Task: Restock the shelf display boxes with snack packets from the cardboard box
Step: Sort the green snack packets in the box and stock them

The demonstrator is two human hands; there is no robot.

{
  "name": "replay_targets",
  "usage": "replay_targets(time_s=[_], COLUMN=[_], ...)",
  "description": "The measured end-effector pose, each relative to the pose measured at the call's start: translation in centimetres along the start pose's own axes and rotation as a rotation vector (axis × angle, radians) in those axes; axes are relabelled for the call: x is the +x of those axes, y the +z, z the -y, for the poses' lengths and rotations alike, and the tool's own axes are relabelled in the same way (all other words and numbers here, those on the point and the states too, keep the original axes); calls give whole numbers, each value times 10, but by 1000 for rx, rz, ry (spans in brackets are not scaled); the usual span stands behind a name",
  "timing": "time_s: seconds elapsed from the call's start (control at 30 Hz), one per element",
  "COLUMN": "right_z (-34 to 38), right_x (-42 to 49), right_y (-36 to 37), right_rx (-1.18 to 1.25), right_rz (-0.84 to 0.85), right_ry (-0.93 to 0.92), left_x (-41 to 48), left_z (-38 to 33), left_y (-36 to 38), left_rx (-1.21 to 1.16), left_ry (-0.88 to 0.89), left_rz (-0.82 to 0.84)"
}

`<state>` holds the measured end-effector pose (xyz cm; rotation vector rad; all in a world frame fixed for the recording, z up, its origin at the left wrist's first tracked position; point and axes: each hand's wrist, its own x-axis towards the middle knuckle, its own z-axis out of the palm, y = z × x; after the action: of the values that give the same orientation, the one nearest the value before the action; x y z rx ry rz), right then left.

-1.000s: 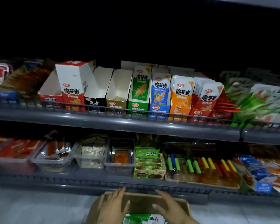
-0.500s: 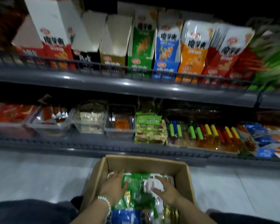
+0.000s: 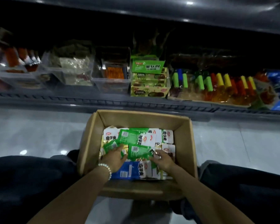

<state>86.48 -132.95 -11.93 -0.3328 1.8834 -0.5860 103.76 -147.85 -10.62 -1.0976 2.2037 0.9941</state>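
Bracketing the crosswise green packet in the box with left hand and right hand, fingers relaxed, neither gripping.

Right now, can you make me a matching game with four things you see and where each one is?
Things:
1. white bead bracelet
2. blue-and-white snack packet
3. open brown cardboard box
4. green paper display carton

Places:
A. on the dark shelf
B. between the dark trouser legs
C. inside the cardboard box
D. round the wrist of the left hand

Pairs: 1-D, 2-C, 3-B, 4-A.
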Motion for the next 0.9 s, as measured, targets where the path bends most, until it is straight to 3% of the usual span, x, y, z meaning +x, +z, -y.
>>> replay_targets(time_s=[0.2,0.47,0.53,0.67,0.77,0.9], right_z=[-14,-8,-11,-16,-12,11], right_x=[18,26,28,26,28,35], right_y=[20,30,35,33,28,21], right_rx=[201,340,379,400,564,799], right_rz=[-103,-239,-282,-189,-185,-305], right_ry=[166,231,221,152,91,34], left_x=[18,42,45,44,42,54], left_z=[-2,-12,-14,-15,-21,-21], left_y=[20,36,38,36,26,9], left_rx=[-232,-521,-530,-458,-474,-611], left_ry=[-48,-171,-140,-91,-85,-79], left_rz=[157,182,178,201,131,39])
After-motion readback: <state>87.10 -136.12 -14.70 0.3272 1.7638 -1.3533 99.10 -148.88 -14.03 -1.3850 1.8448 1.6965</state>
